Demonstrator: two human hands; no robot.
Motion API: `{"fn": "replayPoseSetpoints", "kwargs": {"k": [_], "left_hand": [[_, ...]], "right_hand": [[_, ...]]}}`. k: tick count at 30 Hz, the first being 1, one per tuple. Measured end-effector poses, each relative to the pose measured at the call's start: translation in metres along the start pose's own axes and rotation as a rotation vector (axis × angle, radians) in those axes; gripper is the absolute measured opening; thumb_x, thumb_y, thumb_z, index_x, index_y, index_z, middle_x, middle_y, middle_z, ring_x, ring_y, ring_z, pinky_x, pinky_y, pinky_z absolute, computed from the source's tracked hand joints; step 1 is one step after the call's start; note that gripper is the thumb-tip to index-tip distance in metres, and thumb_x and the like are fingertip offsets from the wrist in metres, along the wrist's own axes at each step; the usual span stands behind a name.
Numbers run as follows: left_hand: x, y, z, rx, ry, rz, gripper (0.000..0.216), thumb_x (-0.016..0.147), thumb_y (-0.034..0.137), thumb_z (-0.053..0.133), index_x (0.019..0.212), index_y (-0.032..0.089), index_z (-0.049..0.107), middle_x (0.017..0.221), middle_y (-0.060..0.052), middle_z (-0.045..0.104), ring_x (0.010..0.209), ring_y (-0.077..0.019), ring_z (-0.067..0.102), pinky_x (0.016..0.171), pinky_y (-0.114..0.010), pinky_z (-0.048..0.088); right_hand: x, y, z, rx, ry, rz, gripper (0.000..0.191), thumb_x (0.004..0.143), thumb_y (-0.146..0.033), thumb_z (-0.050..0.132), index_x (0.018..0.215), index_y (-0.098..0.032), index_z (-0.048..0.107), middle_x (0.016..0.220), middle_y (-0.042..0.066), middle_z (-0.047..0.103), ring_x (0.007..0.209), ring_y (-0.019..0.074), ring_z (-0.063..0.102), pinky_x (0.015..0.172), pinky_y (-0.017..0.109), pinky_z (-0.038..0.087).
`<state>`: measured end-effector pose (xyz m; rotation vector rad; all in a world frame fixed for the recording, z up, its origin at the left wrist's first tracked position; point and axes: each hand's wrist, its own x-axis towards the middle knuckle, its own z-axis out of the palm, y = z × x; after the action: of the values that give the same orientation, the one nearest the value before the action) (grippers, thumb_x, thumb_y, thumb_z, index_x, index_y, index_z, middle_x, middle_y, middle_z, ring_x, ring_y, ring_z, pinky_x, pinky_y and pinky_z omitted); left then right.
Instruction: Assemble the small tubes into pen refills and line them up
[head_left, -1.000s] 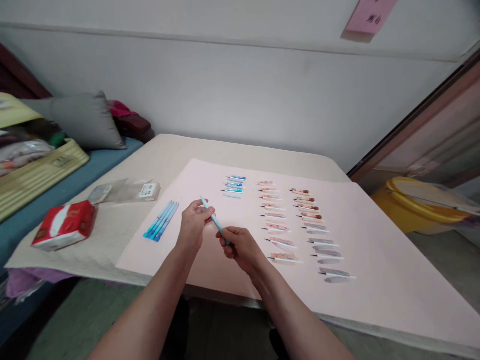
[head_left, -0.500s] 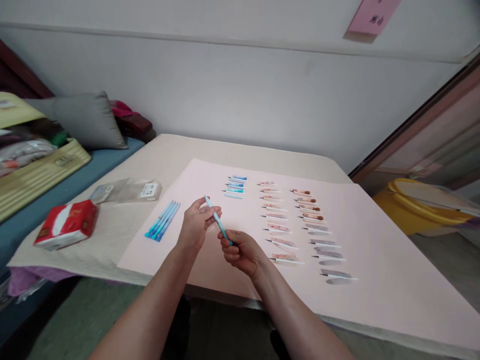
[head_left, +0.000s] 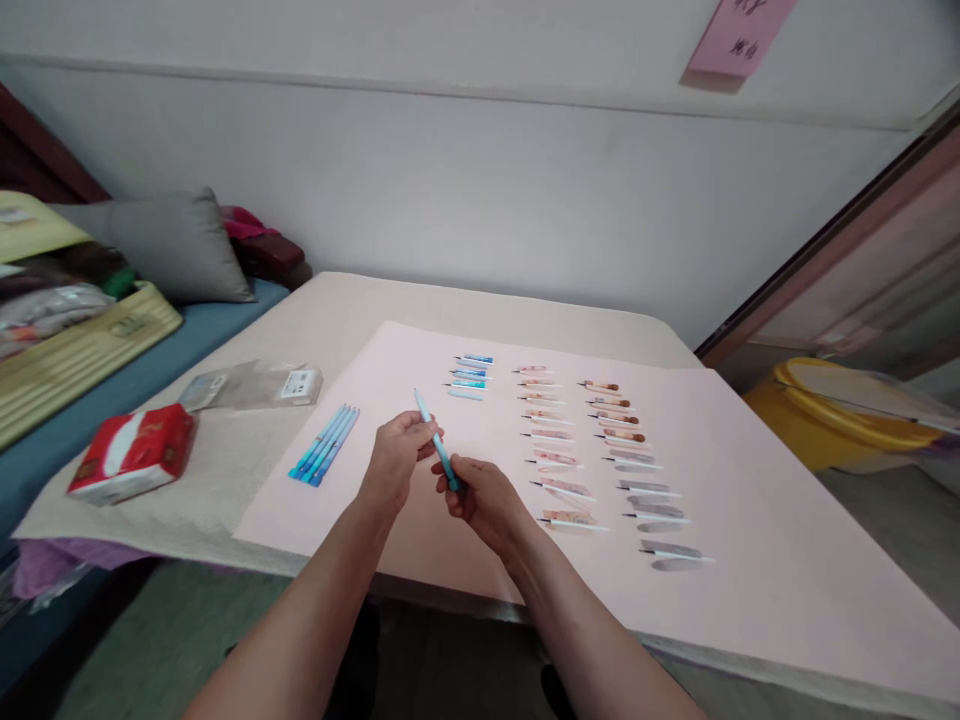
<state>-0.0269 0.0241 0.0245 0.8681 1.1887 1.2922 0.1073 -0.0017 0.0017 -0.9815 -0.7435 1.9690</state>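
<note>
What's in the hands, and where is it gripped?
A light-blue pen: the right hand grips its darker near end, the left hand around its middle.

At your twelve o'clock stands a pale, softly lit wall (head_left: 480,190); at your ten, a grey pillow (head_left: 180,245) on a blue cover (head_left: 214,328); at your two, a yellow tub (head_left: 787,420) and greyish floor (head_left: 911,500).

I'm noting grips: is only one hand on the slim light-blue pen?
No, the left hand and right hand both hold the slim light-blue pen, the right nearer its lower end.
</note>
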Motion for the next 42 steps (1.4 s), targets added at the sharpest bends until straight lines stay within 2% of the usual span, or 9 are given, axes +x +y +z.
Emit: {"fn": "replayPoseSetpoints", "kwargs": {"k": [5,9,19,22,26,28,33,37,42], "left_hand": [[0.006,0.0,-0.006,-0.041,0.057,-0.016,0.032,0.069,0.031,0.067,0.093,0.011,0.062,0.082,-0.009,0.066,0.08,-0.0173,0.061,0.078,-0.034,0.048],[0.01,0.003,-0.01,-0.057,0.093,-0.029,0.033,0.068,0.029,0.067,0.095,0.01,0.061,0.081,-0.009,0.066,0.078,-0.017,0.062,0.076,-0.033,0.049],[0.008,0.005,-0.01,0.053,0.038,-0.06,0.039,0.072,0.034,0.062,0.104,0.012,0.06,0.086,-0.01,0.065,0.083,-0.0184,0.062,0.074,-0.031,0.049],[0.017,0.005,-0.02,0.385,0.023,0.014,0.034,0.076,0.035,0.056,0.103,0.015,0.061,0.085,-0.008,0.066,0.082,-0.0194,0.062,0.072,-0.032,0.049],[0.031,0.004,-0.044,1.32,0.139,0.012,0.023,0.08,0.026,0.048,0.094,0.018,0.064,0.09,-0.011,0.067,0.088,-0.0263,0.062,0.073,-0.037,0.046],[0.036,0.002,-0.057,1.595,0.167,-0.051,0.026,0.083,0.02,0.04,0.096,0.017,0.063,0.096,-0.014,0.066,0.091,-0.0276,0.062,0.073,-0.037,0.045],[0.041,-0.004,-0.072,1.691,0.204,-0.106,0.032,0.082,0.011,0.034,0.099,0.014,0.061,0.099,-0.016,0.063,0.091,-0.0281,0.061,0.072,-0.037,0.045],[0.039,-0.013,-0.055,1.726,0.235,-0.047,0.032,0.086,0.02,0.034,0.11,0.015,0.055,0.109,-0.016,0.057,0.101,-0.0294,0.055,0.074,-0.037,0.045],[0.029,-0.03,-0.029,1.772,0.051,0.142,0.029,0.084,0.028,0.042,0.105,0.013,0.056,0.116,-0.016,0.048,0.102,-0.0266,0.05,0.075,-0.033,0.044]], "right_hand": [[-0.002,-0.002,0.001,-0.125,0.016,-0.09,0.024,0.073,-0.029,0.062,0.091,-0.013,0.062,0.081,0.005,0.062,0.062,0.0111,0.06,0.059,0.024,0.046],[-0.001,0.002,0.0,-0.421,0.033,-0.328,0.042,0.066,-0.009,0.055,0.106,-0.022,0.055,0.092,0.001,0.062,0.071,0.0133,0.063,0.069,0.029,0.049],[-0.004,0.007,0.001,-0.997,0.093,-0.625,0.035,0.074,-0.01,0.048,0.103,-0.023,0.061,0.092,0.001,0.065,0.076,0.0138,0.059,0.073,0.027,0.047],[-0.003,0.008,-0.001,-1.046,0.102,-0.628,0.038,0.073,-0.01,0.048,0.108,-0.022,0.059,0.099,0.003,0.064,0.073,0.0126,0.059,0.071,0.026,0.047],[-0.003,0.008,-0.004,-1.071,0.136,-0.591,0.036,0.075,-0.013,0.049,0.109,-0.02,0.058,0.1,0.004,0.065,0.071,0.0123,0.059,0.069,0.027,0.047],[-0.003,0.007,-0.005,-1.07,0.142,-0.584,0.035,0.075,-0.014,0.049,0.108,-0.02,0.059,0.1,0.004,0.065,0.07,0.0123,0.06,0.068,0.027,0.047],[-0.007,0.002,-0.006,-1.075,0.148,-0.561,0.03,0.077,-0.015,0.048,0.104,-0.019,0.06,0.101,0.005,0.066,0.071,0.0127,0.061,0.068,0.027,0.047],[-0.01,-0.005,-0.005,-1.081,0.165,-0.547,0.027,0.077,-0.016,0.048,0.101,-0.019,0.062,0.097,0.005,0.067,0.071,0.0136,0.062,0.067,0.027,0.047],[-0.01,-0.008,-0.006,-1.088,0.177,-0.547,0.024,0.078,-0.018,0.049,0.097,-0.017,0.063,0.089,0.005,0.068,0.072,0.0149,0.063,0.068,0.027,0.047]]}}
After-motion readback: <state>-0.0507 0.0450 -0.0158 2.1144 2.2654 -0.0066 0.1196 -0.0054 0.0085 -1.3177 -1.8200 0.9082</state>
